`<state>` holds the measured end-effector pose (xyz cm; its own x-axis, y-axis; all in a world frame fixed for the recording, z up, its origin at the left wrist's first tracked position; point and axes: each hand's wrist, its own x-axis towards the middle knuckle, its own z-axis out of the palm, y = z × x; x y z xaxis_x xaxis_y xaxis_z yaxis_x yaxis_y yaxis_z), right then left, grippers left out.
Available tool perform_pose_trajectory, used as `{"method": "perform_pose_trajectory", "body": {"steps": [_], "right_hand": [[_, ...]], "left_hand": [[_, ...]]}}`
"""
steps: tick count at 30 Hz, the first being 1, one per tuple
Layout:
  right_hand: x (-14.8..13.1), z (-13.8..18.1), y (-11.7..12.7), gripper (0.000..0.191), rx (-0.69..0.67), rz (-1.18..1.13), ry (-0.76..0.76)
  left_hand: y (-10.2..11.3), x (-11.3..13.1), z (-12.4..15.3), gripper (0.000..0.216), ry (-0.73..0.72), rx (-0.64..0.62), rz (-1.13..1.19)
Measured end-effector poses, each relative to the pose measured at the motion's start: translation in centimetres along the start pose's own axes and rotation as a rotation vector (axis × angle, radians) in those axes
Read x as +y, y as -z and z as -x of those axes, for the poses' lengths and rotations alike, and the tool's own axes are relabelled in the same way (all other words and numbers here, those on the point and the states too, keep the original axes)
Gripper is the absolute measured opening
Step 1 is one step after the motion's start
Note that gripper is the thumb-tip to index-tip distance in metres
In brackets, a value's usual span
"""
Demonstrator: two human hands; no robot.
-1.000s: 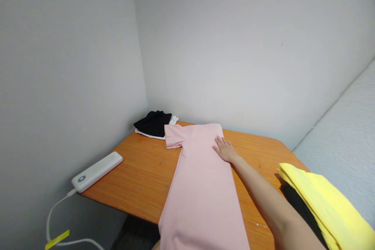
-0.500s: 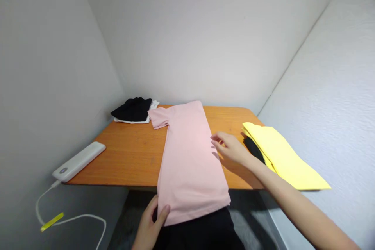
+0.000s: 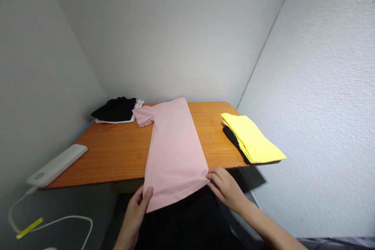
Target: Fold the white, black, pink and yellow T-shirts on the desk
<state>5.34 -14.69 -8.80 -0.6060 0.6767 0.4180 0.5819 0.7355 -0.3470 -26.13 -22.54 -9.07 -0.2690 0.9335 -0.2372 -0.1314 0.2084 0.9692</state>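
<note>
A pink T-shirt (image 3: 172, 144) lies lengthwise on the orange wooden table (image 3: 117, 152), folded to a narrow strip, one sleeve sticking out at the far left. Its hem hangs over the near table edge. My left hand (image 3: 136, 211) pinches the hem's left corner, thumb on top. At the hem's right corner my right hand (image 3: 225, 187) grips the cloth with curled fingers.
Folded black and white garments (image 3: 115, 110) lie at the table's far left corner. A yellow folded garment (image 3: 252, 138) rests on a black one at the right edge, beside the wall. A white power bank (image 3: 55, 164) with a cable sits at the left edge.
My right hand came back from the shirt's chest to the hem's right corner. My left hand came into view and took the left corner. The view swung down and right.
</note>
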Motion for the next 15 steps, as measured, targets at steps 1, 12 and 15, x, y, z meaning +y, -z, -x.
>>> {"method": "perform_pose_trajectory", "body": {"steps": [1, 12, 15], "right_hand": [[-0.2, -0.1, -0.1, 0.015, 0.027, -0.022, -0.012], [-3.6, 2.7, 2.7, 0.032, 0.117, 0.127, 0.02], [-2.4, 4.6, 0.6, 0.039, 0.138, 0.314, 0.195]], "left_hand": [[-0.1, 0.4, 0.1, 0.054, -0.006, -0.005, 0.008], [-0.1, 1.6, 0.6, 0.055, -0.038, -0.059, -0.022], [0.5, -0.7, 0.8, 0.057, -0.045, -0.065, -0.076]]}}
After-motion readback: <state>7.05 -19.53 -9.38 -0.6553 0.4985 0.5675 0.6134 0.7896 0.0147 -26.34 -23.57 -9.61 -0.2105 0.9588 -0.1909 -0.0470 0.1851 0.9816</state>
